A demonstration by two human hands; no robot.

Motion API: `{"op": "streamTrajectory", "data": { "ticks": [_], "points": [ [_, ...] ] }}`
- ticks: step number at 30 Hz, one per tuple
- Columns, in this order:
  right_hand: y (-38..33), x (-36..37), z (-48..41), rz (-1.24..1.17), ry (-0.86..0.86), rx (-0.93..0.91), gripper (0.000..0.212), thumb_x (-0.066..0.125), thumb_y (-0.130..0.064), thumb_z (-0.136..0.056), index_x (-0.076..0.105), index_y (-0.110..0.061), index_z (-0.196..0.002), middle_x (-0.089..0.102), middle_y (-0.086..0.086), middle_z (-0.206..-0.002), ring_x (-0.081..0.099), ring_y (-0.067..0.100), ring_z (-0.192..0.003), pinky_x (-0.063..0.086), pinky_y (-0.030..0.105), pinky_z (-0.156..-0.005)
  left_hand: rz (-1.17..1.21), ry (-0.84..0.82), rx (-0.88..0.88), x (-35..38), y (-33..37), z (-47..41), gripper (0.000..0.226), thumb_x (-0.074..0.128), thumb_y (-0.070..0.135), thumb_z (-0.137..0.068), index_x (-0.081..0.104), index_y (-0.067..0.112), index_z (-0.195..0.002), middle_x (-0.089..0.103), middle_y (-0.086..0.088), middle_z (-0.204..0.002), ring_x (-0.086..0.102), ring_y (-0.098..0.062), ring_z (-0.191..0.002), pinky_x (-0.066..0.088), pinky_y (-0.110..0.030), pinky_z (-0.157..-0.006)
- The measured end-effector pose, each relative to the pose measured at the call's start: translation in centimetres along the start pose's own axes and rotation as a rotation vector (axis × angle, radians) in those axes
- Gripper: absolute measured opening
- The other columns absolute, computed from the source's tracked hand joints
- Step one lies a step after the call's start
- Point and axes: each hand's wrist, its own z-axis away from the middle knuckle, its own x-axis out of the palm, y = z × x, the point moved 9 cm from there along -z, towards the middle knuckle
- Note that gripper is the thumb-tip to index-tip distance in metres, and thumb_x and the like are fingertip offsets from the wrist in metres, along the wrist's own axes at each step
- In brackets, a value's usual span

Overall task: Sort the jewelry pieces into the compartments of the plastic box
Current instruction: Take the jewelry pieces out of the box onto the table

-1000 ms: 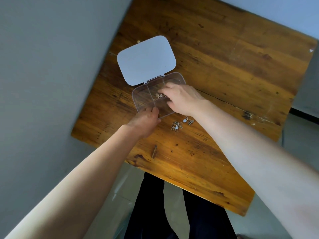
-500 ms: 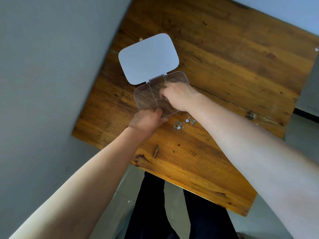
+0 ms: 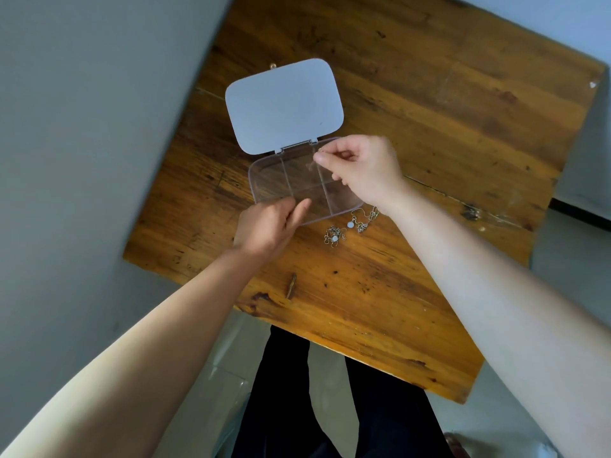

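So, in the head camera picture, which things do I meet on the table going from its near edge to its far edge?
Left hand → loose jewelry → clear box → open lid.

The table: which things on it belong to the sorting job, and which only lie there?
Job: plastic box, open lid, jewelry pieces beside it, left hand, right hand.
Only lying there: small gold item behind the lid; too small to identify.

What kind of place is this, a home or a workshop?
Probably a plain room in a home, though I cannot be sure: a worn wooden table stands against a bare grey wall on a pale tiled floor.
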Motion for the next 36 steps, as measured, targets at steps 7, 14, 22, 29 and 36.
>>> {"op": "streamTrajectory", "data": {
  "ticks": [7, 14, 22, 29, 36],
  "points": [
    [-0.1, -5.1, 5.7, -0.275, 0.184, 0.076, 0.012, 0.079, -0.037, -0.082, 0.077, -0.027, -0.089, 0.075, -0.005, -0.074, 0.066, 0.007, -0.06, 0.052, 0.019, -0.056, -0.046, 0.115, -0.049, -2.2, 0.2, 0.4, 0.048, 0.033, 0.054, -0.101, 0.042, 0.023, -0.065, 0.046, 0.007, -0.05, 0.047, -0.023, -0.042, 0.031, -0.025, -0.046],
    [2.8, -4.2, 10.5, -0.282, 0.032, 0.194, 0.009, 0.079, -0.03, -0.083, 0.079, -0.024, -0.09, 0.076, -0.002, -0.074, 0.066, 0.008, -0.06, 0.053, 0.018, -0.056, 0.025, 0.138, -0.151, -2.4, -0.1, 0.7, 0.047, 0.034, 0.055, -0.101, 0.035, 0.029, -0.062, 0.039, 0.013, -0.047, 0.04, -0.008, -0.04, 0.021, -0.021, -0.045],
    [10.3, -0.1, 12.7, 0.196, -0.154, 0.352, 0.038, 0.068, -0.03, -0.093, 0.064, -0.027, -0.13, 0.075, -0.011, -0.105, 0.07, 0.009, -0.088, 0.054, 0.032, -0.092, -0.249, 0.142, 0.109, -3.1, 2.6, 1.1, 0.049, 0.041, 0.049, -0.102, 0.052, 0.013, -0.071, 0.058, -0.002, -0.055, 0.056, -0.028, -0.042, 0.032, -0.024, -0.046],
    [13.4, -0.5, 13.4, 0.115, -0.046, 0.442, 0.029, 0.069, -0.031, -0.091, 0.066, -0.028, -0.121, 0.072, -0.006, -0.095, 0.069, 0.02, -0.092, 0.055, 0.036, -0.088, 0.316, 0.209, -0.312, -3.7, 2.3, 2.9, 0.055, 0.041, 0.051, -0.101, 0.037, 0.017, -0.058, 0.039, 0.008, -0.046, 0.034, -0.01, -0.042, 0.026, -0.026, -0.042],
    [13.8, -0.9, 13.5, 0.091, 0.011, 0.412, 0.02, 0.065, -0.022, -0.094, 0.066, -0.034, -0.11, 0.072, -0.009, -0.08, 0.065, -0.003, -0.067, 0.046, 0.018, -0.065, 0.837, -0.01, -0.64, 4.5, 4.1, 6.6, 0.044, 0.044, 0.056, -0.097, 0.062, 0.018, -0.081, 0.069, 0.004, -0.07, 0.065, -0.006, -0.061, 0.045, -0.022, -0.051]
  ]
}}
